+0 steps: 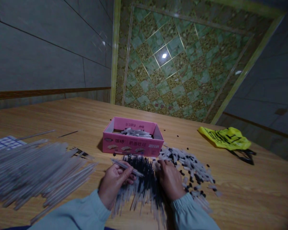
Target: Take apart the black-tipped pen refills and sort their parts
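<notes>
My left hand (117, 179) is closed around a slim clear pen (127, 166), pinched between thumb and fingers and slanting down to the right. Below it lies a heap of dark-tipped pen refills (144, 179) fanned out on the table. My right hand (170, 179) is at the right side of that heap, back upward, with fingers curled down. Its fingertips are partly hidden, and I cannot make out what they hold. Beside it spreads a pile of small white and black pen parts (192, 166). Just beyond both hands stands a pink box (132, 147) with pens (136, 132) inside.
A large stack of clear pen tubes (38, 172) covers the left of the wooden table (249, 191). Behind it are a blue-checked cloth (7, 143) and a thin dark stick (67, 134). A yellow bag (225, 138) with black handles lies at the far right.
</notes>
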A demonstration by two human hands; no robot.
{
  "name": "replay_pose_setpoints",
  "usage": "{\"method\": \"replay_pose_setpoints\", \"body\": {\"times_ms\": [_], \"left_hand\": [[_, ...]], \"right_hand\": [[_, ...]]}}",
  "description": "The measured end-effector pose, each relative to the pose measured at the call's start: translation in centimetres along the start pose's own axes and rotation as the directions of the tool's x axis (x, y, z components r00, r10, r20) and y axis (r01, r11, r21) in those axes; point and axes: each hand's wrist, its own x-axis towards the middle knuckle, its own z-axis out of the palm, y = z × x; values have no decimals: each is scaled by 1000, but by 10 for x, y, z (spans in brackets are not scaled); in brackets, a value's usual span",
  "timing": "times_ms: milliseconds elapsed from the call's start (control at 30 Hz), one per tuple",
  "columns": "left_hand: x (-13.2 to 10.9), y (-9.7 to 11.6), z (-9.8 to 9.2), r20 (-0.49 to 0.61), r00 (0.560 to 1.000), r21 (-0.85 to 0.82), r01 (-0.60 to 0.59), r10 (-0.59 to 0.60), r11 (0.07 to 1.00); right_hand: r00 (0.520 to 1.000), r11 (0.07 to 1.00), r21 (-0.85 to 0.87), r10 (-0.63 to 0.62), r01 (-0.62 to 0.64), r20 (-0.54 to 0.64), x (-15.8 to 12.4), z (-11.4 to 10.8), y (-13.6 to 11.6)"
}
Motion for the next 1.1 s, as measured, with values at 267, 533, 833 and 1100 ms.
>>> {"method": "replay_pose_setpoints", "body": {"times_ms": [267, 533, 833, 1100], "left_hand": [[-3, 2, -1, 75, 997, 2, 10, -10, 1000], [-4, -2, -2, 214, 976, -28, 39, -32, 999], [-2, -4, -2, 173, 984, 42, 38, -45, 998], [-3, 6, -10, 450, 826, 580, -559, 339, 593]], "right_hand": [[972, 274, 958, 236, -84, 18, -6, -6, -19], [920, -429, 855, 120, -290, 372, -16, -6, -34], [928, -362, 855, -110, -372, 357, -22, -4, -42], [952, -372, 881, -32, -293, 303, -20, 0, -37]]}}
